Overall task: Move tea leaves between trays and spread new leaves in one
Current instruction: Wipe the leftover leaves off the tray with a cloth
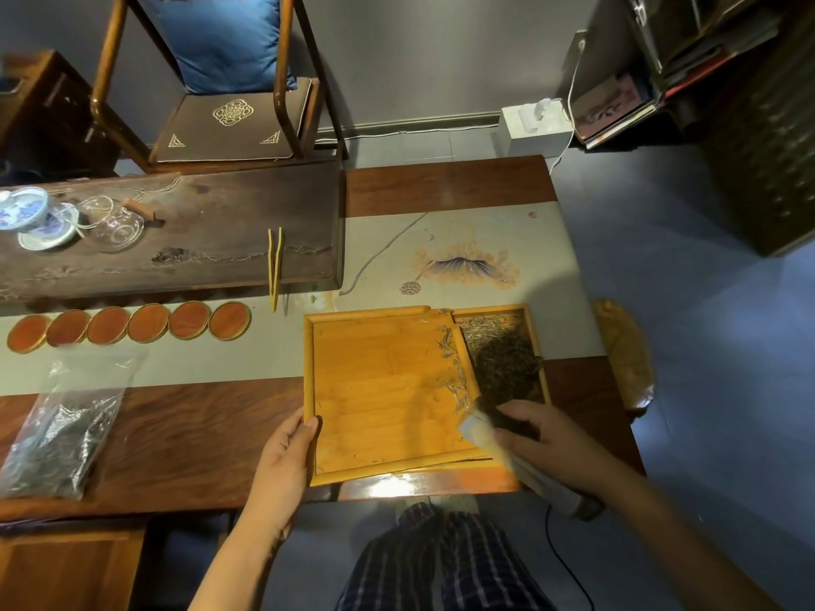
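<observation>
Tea leaves piled in the right-hand tray, with a brush at their near edge.

The dark tea leaves (502,359) fill a narrow wooden tray (536,341) whose left part lies under the raised right edge of a larger, nearly bare tray (379,390); a thin line of pale leaves (454,368) runs along that edge. The right hand (547,438) has its fingers curled round a brush (498,438) whose pale bristles touch the near end of the leaf pile. The left hand (286,452) grips the large tray's left rim, thumb hooked over the edge. Both trays sit at the near right of the wooden surface (176,425), partly on a painted runner (463,258). To the left lie a clear bag of dark leaves (61,434), a row of round coasters (128,326) and yellow tongs (275,266).
</observation>
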Tool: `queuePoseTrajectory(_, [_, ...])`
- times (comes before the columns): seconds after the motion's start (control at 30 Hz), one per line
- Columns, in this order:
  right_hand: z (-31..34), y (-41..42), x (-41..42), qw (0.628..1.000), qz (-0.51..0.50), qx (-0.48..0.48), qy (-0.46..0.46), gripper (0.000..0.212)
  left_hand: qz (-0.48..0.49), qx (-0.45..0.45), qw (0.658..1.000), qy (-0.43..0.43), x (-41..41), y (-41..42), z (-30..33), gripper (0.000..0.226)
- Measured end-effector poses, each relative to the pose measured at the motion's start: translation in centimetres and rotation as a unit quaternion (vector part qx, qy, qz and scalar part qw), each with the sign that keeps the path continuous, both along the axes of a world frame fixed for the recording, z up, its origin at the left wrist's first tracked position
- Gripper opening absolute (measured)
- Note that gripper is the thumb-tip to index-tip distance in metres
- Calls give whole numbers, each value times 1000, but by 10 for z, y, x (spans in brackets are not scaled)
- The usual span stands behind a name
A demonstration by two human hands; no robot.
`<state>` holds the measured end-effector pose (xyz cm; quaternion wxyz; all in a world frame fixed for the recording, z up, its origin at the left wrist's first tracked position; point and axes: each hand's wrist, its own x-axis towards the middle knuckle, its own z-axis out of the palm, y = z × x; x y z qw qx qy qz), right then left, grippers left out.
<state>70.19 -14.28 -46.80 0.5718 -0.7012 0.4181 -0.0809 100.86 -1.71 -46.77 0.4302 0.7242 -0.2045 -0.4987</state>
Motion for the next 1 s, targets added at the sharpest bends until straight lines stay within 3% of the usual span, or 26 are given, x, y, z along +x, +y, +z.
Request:
queuePoseTrajectory(0.2, [-11, -13, 17, 986, 75, -112, 101, 26, -32, 11, 999, -24, 0, 2, 6, 30])
queuePoseTrajectory(0.43, [-14, -45, 36, 983, 6, -162, 90, 23, -58, 17, 997, -45, 0, 2, 10, 28])
queuePoseTrajectory(0.57, [-3, -48, 33, 997, -54, -59, 9, 16, -41, 15, 998, -36, -1, 2, 9, 29])
queuePoseTrajectory(0.7, [15, -23, 18, 996, -3, 45, -80, 12, -24, 3, 999, -26, 3, 2, 8, 31])
queuePoseTrajectory(0.8, [16, -1, 11, 994, 42, 82, -53, 19, -14, 0, 1000, -13, 6, 2, 8, 30])
queuePoseTrajectory(1.0, [-2, 1, 13, 994, 92, 14, 58, 12, -25, -11, 1000, -11, 8, 2, 11, 29])
